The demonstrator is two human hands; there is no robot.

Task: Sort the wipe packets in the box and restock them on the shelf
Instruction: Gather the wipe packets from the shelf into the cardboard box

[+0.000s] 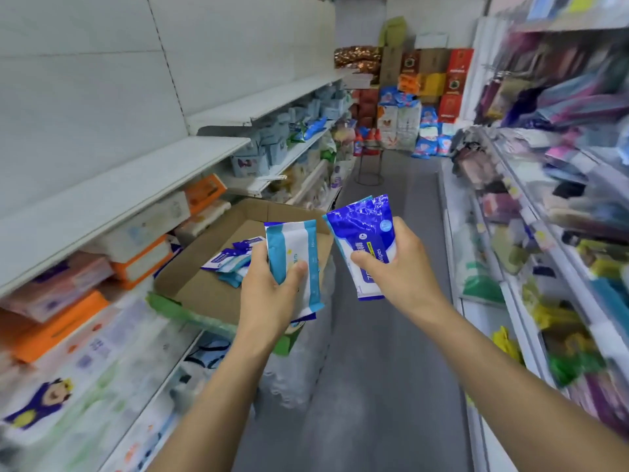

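Wipe packets are split between two hands and a box. In the left hand (pixel 272 294) sits a light-blue-and-white packet (pixel 296 264), held upright with the thumb across its front and the fingers curled behind it; the edge of at least one more packet peeks out below it, so the hand holds a small stack whose exact count cannot be told. The right hand (pixel 398 267) grips dark-blue packets (pixel 364 240), thumb pressed on the white label and fingers wrapped round the far side; two top edges show at the upper corner, so it appears to hold two. Both bundles hang over the aisle, just beside each other and not touching.

Behind the left hand stands one open cardboard box (pixel 204 284), its flaps up, resting on a green-and-clear bundle of goods beside the left-hand shelving. Inside it lies a loose heap of wipe packets (pixel 235 260), roughly five or six, dark blue and light blue mixed together, bunched near the box's middle with bare cardboard around them.

To the left, a white shelf board (pixel 112 195) runs along the aisle, and under it sit orange-and-white boxes (pixel 143 260) in stacks. Shelves on the right are blurred.
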